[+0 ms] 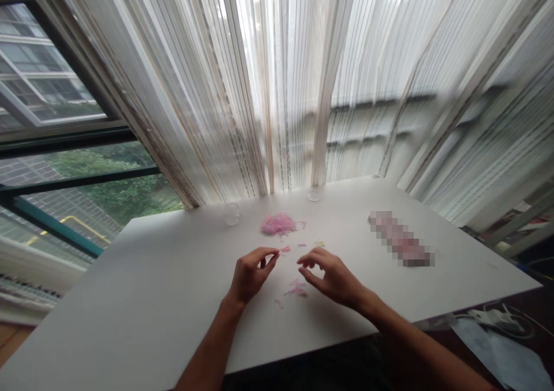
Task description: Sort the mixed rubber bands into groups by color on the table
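On the white table [147, 287], my left hand [251, 273] pinches a few small pink rubber bands [284, 249] between thumb and fingertips. My right hand [331, 273] hovers just to the right, thumb and fingers apart, with nothing visible in it. Beyond both hands lies a heap of pink and lilac rubber bands [278, 224]. A smaller loose bunch of pink bands [296, 288] rests between my wrists, and one single band [279, 304] lies nearer to me. Behind my right fingers sits a little yellowish bunch [319, 244].
A round clear container [232, 214] stands at the back left, and a clear round lid or dish [314, 195] at the back. To the right is a blurred-out pinkish object [400, 240]. Striped sheer curtains [285, 91] hang along the table's far edge. Cables [497, 320] lie below the right edge.
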The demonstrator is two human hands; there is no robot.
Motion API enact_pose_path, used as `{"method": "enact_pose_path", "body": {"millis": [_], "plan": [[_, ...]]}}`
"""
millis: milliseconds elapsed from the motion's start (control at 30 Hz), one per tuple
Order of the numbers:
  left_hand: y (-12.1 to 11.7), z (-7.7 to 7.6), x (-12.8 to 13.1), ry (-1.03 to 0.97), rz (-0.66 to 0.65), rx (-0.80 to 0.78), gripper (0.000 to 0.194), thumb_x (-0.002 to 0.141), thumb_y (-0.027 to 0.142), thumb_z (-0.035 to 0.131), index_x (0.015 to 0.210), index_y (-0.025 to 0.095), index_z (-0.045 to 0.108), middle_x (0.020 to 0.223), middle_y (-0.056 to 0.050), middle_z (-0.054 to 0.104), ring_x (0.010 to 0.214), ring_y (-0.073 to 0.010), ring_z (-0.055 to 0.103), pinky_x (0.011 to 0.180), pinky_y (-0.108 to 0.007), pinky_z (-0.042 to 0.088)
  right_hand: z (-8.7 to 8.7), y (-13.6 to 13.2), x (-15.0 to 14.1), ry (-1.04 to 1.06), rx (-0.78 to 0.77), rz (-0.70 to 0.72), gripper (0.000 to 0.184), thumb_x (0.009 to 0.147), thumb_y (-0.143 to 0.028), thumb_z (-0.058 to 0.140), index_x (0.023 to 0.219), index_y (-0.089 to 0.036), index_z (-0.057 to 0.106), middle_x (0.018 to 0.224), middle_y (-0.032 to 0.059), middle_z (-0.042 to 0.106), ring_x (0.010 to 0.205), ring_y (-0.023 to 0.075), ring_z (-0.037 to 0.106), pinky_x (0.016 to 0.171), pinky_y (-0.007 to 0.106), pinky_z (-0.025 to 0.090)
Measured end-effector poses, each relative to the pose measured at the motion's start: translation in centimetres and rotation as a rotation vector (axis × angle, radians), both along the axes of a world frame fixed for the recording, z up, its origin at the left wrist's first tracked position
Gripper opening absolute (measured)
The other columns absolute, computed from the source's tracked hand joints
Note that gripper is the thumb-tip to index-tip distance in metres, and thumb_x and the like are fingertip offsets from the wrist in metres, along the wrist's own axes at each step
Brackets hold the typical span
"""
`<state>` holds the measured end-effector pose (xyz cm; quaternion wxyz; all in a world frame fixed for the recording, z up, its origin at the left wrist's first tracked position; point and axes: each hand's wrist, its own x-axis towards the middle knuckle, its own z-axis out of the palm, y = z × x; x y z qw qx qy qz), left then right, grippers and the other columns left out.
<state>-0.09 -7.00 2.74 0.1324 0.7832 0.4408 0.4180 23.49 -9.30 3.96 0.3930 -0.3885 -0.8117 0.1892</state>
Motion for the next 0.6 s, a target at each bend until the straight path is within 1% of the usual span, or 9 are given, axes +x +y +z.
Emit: {"method": "enact_pose_path", "body": {"millis": [67,100,200,267,367,467,600], "plan": [[0.0,0.0,0.1,-0.006,-0.006,0.008,0.017,0.093,0.031,0.058,0.095,0.021,0.072,0.092,-0.004,0.076,0.061,-0.0105,0.058,0.064,-0.023,0.052,0.9,2.1,-0.5,-0.04,0.099,0.037,0.013,0.091,-0.026,0.063,0.101,-0.02,0.067,0.085,0.0043,0.065,0.077,0.0165,0.062,0.073,0.031,0.053],[0.0,0.0,0.1,-0.009,-0.009,0.01,0.017,0.093,0.031,0.058,0.095,0.021,0.072,0.091,-0.004,0.075,0.061,-0.0105,0.058,0.064,-0.023,0.052,1.0,3.1,-0.8,-0.049,0.142,0.066,0.013,0.091,-0.027,0.064,0.101,-0.02,0.067,0.084,0.0046,0.065,0.077,0.0168,0.062,0.073,0.031,0.053],[0.0,0.0,0.0,-0.011,-0.015,0.018,0.017,0.093,0.032,0.059,0.095,0.021,0.072,0.09,-0.004,0.075,0.061,-0.0104,0.058,0.063,-0.022,0.051,0.3,5.0,-1.6,-0.015,0.212,0.119,0.01,0.09,-0.026,0.065,0.097,-0.019,0.067,0.082,0.0047,0.065,0.076,0.0161,0.062,0.072,0.03,0.054],[0.0,0.0,0.0,-0.009,-0.015,0.03,0.016,0.093,0.032,0.06,0.095,0.021,0.072,0.089,-0.003,0.075,0.06,-0.0102,0.058,0.062,-0.022,0.051,-0.6,5.3,-1.9,0.004,0.208,0.141,0.009,0.09,-0.024,0.065,0.096,-0.019,0.068,0.084,0.0047,0.066,0.075,0.015,0.062,0.07,0.028,0.055],[0.0,0.0,0.0,0.0,-0.032,0.043,0.015,0.093,0.032,0.06,0.094,0.022,0.071,0.088,-0.002,0.075,0.059,-0.01,0.057,0.061,-0.021,0.051,-1.6,4.8,-2.1,0.021,0.203,0.14,0.007,0.09,-0.019,0.063,0.094,-0.019,0.069,0.084,0.0047,0.066,0.076,0.0144,0.062,0.071,0.027,0.055],[0.0,-0.1,0.1,0.007,-0.068,0.035,0.015,0.093,0.032,0.061,0.094,0.021,0.071,0.089,-0.003,0.075,0.06,-0.0102,0.058,0.061,-0.022,0.051,-1.8,4.4,-2.0,0.038,0.213,0.121,0.006,0.09,-0.018,0.062,0.089,-0.019,0.069,0.08,0.0042,0.066,0.073,0.0143,0.062,0.069,0.027,0.054],[0.0,-0.3,0.2,0.008,-0.094,0.023,0.013,0.092,0.03,0.062,0.096,0.021,0.071,0.09,-0.003,0.074,0.059,-0.0094,0.056,0.061,-0.022,0.051,-1.6,4.4,-1.8,0.041,0.209,0.115,0.007,0.089,-0.018,0.061,0.087,-0.019,0.067,0.079,0.0037,0.065,0.071,0.0144,0.061,0.068,0.027,0.054]]}}
